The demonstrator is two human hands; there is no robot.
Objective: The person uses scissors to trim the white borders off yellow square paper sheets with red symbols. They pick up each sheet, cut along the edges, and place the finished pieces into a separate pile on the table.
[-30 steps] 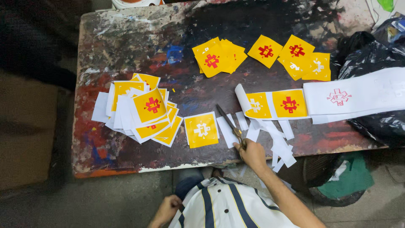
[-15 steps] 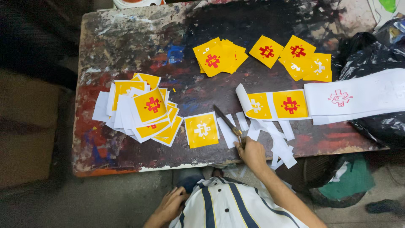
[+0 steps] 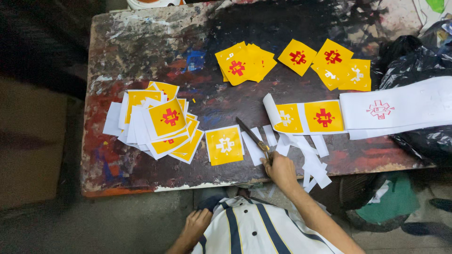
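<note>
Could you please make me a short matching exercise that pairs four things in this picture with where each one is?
Things:
1. scissors
2. left hand
3. pile of white-edged yellow squares
4. long white paper strip

Places:
A. below the table edge, beside the striped shirt
B. on the table's left part
C. under the right hand, blades pointing up and left
D. running in from the right edge, over the black bag

Pairs: 1-C, 2-A, 3-B, 4-D
</note>
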